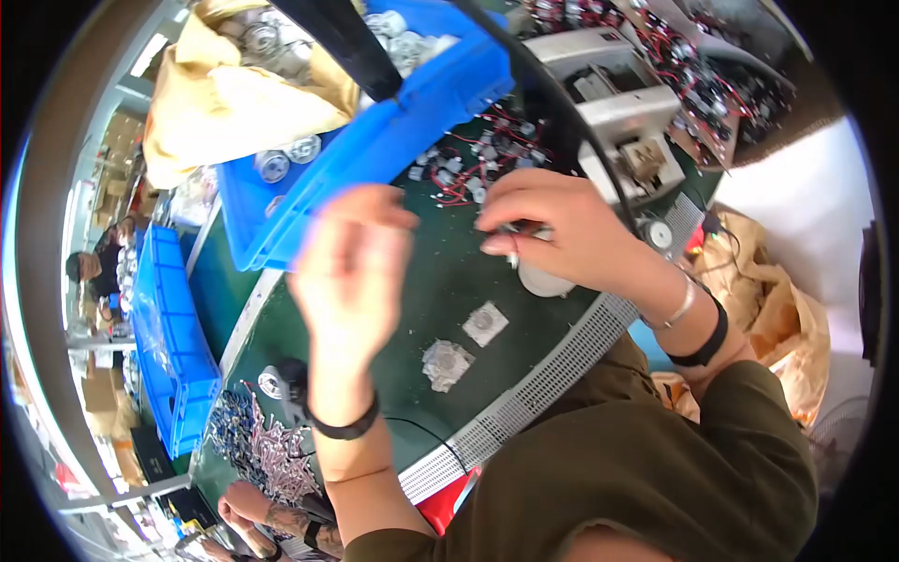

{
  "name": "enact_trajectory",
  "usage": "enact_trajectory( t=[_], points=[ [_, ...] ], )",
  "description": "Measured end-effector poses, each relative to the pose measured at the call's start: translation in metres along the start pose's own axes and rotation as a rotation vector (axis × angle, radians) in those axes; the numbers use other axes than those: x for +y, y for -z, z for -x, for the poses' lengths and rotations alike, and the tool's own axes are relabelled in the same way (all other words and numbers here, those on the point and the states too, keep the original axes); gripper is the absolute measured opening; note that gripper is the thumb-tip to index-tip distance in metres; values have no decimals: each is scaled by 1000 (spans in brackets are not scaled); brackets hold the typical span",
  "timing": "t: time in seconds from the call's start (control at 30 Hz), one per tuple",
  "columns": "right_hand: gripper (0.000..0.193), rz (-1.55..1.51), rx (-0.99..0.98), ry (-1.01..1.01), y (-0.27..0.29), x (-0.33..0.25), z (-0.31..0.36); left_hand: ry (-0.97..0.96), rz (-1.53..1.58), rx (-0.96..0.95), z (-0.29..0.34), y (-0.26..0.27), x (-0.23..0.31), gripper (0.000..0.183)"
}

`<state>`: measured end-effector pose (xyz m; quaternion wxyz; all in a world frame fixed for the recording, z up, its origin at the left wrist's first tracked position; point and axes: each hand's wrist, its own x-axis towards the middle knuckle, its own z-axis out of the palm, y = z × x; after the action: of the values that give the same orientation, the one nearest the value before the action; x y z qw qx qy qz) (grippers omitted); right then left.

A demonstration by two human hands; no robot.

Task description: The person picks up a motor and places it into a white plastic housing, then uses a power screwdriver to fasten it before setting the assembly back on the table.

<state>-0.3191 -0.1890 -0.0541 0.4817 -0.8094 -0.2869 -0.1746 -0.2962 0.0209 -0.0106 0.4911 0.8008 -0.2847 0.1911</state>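
My right hand (560,229) is over the green work table, its thumb and fingers closed on a small part, mostly hidden, with a dark bit and a pale tip showing. Just under that hand lies a round white disc-like piece (545,279), partly covered by it. Beyond the fingertips spreads a pile of small pale parts with red and black wires (487,155). My left hand (361,258) is raised near the front wall of a blue bin (375,150); motion smears its fingers, so what they hold, if anything, cannot be made out.
Two crumpled whitish pieces (448,364) lie on the table (412,318). Brown paper (234,112) and round metallic parts fill the blue bin. A white machine (618,112) stands far right. Bundled wires (272,454) and a co-worker's hands (245,504) are lower left. A dark pole crosses above.
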Motion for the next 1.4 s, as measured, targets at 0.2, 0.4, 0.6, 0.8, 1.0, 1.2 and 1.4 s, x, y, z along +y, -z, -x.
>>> enact_trajectory(
  t=[0.2, 0.4, 0.6, 0.8, 1.0, 1.2, 1.4],
  points=[
    [33, -183, -92, -209, 13, -3, 9, 163, -870, -160, -98, 125, -124, 24],
    [32, -70, -7, -251, 15, -3, 8, 129, -1066, -1006, -152, 113, -256, 40],
    [29, -83, 44, -225, 15, 0, 9, 323, -559, -646, -142, 106, -311, 49],
    [31, -79, 91, -250, 10, 15, 16, 358, -575, -492, -139, 46, -262, 53],
    [30, -97, 115, -295, 11, 13, 21, 334, -618, -181, -144, 31, -277, 50],
    [28, -188, 141, -341, 15, 12, 25, 645, -518, -642, -157, 49, -234, 61],
    [27, -343, 123, -351, 17, 7, 33, 120, -836, -386, -140, 127, -158, 45]
  ],
)
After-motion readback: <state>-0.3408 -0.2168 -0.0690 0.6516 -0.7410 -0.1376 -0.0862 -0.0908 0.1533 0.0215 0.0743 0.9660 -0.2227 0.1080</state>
